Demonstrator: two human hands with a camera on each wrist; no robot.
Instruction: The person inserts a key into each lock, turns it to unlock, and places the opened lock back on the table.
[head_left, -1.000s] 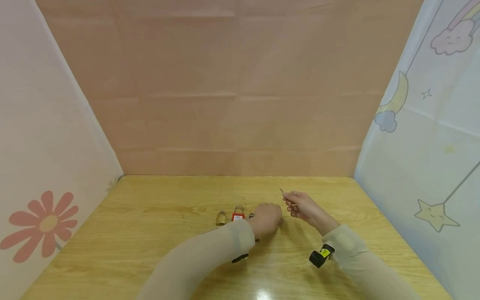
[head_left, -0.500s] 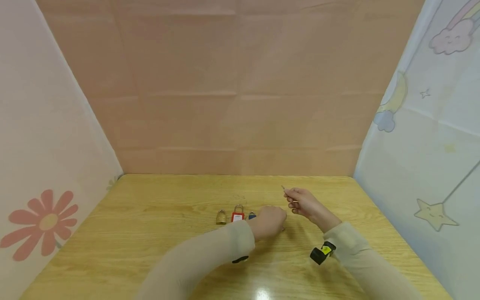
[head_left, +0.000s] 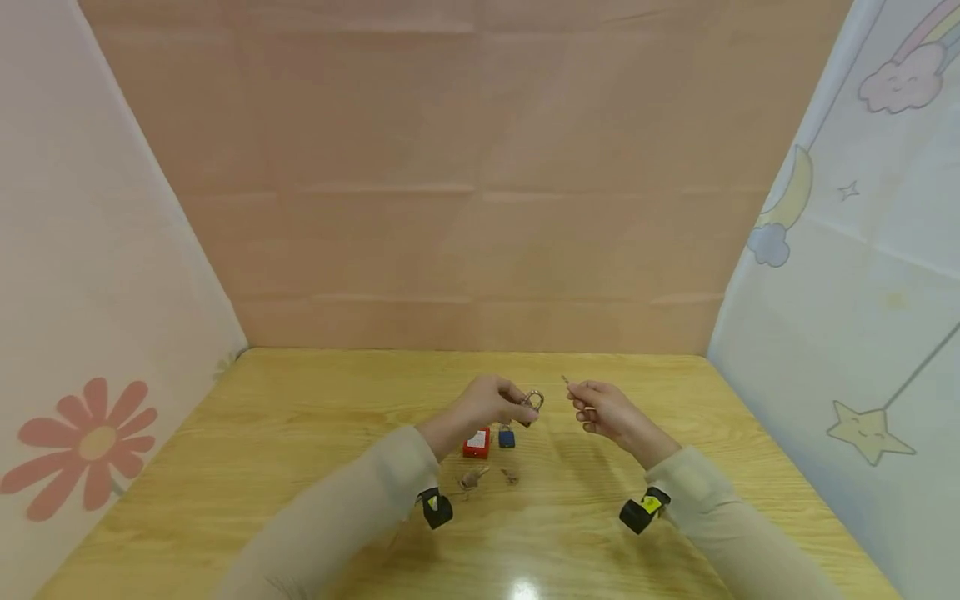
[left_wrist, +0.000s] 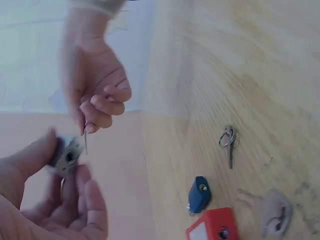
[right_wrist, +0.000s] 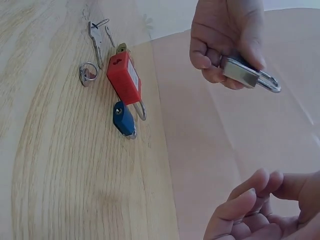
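Note:
My left hand (head_left: 486, 402) grips a metal padlock (right_wrist: 242, 72) between thumb and fingers, raised above the table with its shackle (head_left: 533, 400) pointing up. To its right, my right hand (head_left: 607, 414) pinches a small key (left_wrist: 86, 142) between thumb and forefinger, the key's end pointing toward the padlock. A short gap separates key and padlock in the head view. On the table below the left hand stand a red padlock (head_left: 476, 443) with a white label and a smaller blue padlock (head_left: 507, 438). The left hand and sleeve hide the brass padlock (right_wrist: 122, 48) from the head view.
Keys on rings (head_left: 472, 478) lie on the wooden table (head_left: 337, 400) in front of the red padlock, and another ringed key (left_wrist: 230, 145) lies before the blue one. A pinkish-brown backdrop (head_left: 480, 208) rises behind the table, with printed white sheets at both sides.
My left hand has lifted the padlock from the table and moved up and left, uncovering the blue padlock and the keys. The right hand with its key has barely moved.

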